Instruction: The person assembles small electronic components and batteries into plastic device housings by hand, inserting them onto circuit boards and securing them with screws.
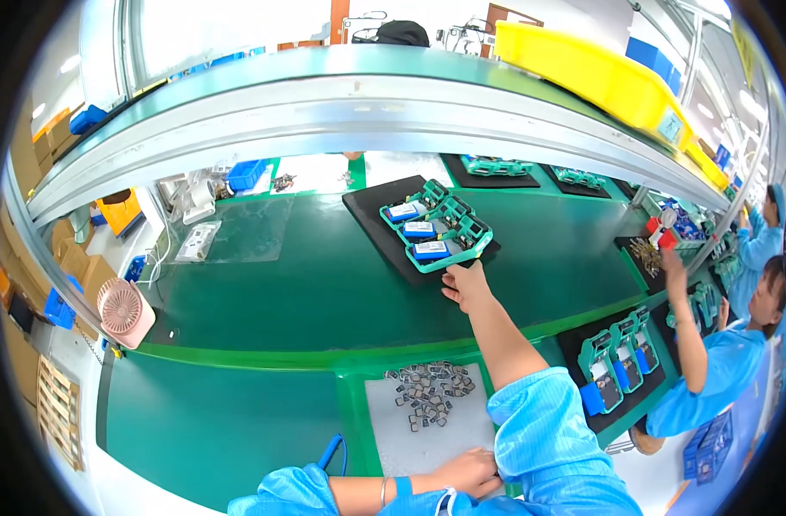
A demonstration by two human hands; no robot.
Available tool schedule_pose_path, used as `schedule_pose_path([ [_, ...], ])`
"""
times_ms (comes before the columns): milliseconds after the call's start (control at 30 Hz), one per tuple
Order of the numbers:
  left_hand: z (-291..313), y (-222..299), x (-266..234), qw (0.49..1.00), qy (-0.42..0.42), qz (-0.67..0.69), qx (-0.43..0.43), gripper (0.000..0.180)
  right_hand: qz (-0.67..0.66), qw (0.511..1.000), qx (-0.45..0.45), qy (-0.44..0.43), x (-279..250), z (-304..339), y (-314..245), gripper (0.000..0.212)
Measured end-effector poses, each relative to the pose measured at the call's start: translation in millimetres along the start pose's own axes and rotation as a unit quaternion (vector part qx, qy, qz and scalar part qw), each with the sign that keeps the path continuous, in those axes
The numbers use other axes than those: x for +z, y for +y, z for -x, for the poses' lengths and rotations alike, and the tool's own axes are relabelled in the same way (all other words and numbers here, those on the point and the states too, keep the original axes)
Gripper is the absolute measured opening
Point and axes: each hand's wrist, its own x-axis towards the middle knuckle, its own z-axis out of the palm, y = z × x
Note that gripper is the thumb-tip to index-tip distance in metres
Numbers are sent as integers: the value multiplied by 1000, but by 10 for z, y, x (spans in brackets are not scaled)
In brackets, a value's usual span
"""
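Note:
My right hand (468, 287) reaches out over the green bench, its fingers curled at the near edge of a black board (382, 225). On that board stand three open green plastic housings (476, 230) side by side, each with a blue and white block (431, 250) inside. Close to my body, my left hand (467, 472) lies at the near edge of a pale mat (388, 434), fingers bent together. My right sleeve partly covers its fingertips, so what it holds, if anything, is hidden. A pile of small metal-and-grey parts (431, 391) is spread on the mat.
A metal-framed shelf (350, 95) with a yellow bin (591, 73) crosses above the bench. At the right, more housings (621, 361) stand on a black board beside a co-worker (711, 370) in blue. A pink fan (124, 311) and a clear bag (198, 242) are at the left.

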Motion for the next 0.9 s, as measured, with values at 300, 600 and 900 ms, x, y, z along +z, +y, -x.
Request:
schedule_pose_path([
  [300, -61, 69, 203, 982, 165, 67, 66, 22, -77, 995, -18, -59, 113, 167, 70, 84],
  [600, -53, 195, -166, 997, 10, 72, 14, 18, 140, 960, 37, -238, -1141, 520, -234, 96],
  [900, 150, 257, -601, 994, 106, 32, -17, 15, 384, 904, -62, -178, -1826, 743, -394, 62],
])
